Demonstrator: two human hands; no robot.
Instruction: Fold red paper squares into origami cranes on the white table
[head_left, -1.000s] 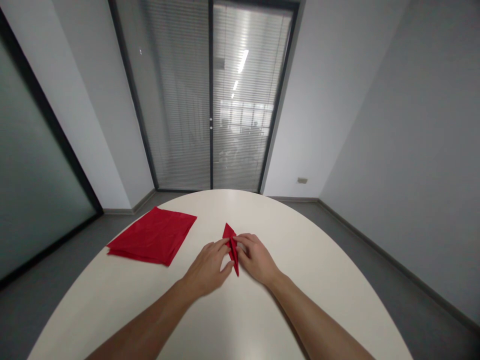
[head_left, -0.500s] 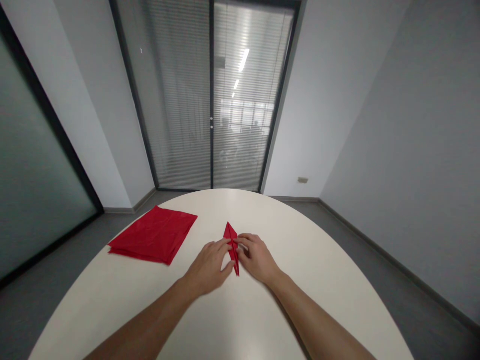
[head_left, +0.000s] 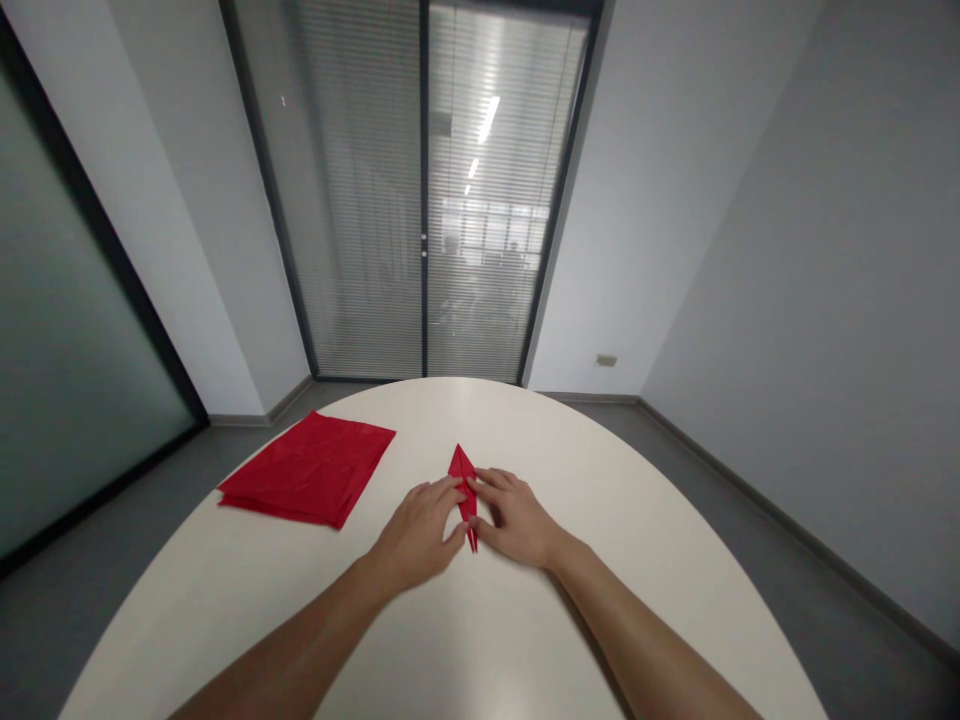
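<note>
A narrow, diamond-shaped piece of folded red paper (head_left: 461,466) lies on the round white table (head_left: 480,640), its single point facing away from me and its split, two-pointed end towards me. From the left, my left hand (head_left: 418,528) grips its edge, with the fingertips on the middle and the thumb near the lower end. My right hand (head_left: 521,518) holds the opposite edge, fingers curved at mid-height and thumb pressed close to the split end. Both hands partly cover the paper.
A stack of larger red paper sheets (head_left: 307,470) rests at the table's left edge. Beyond the table stands a glass partition with blinds (head_left: 367,250). A wall socket (head_left: 606,360) sits low on the back wall.
My right thumb has moved down towards the near end of the folded paper, opposite my left thumb. The paper's lower points have shifted slightly left. My left hand stays almost in place.
</note>
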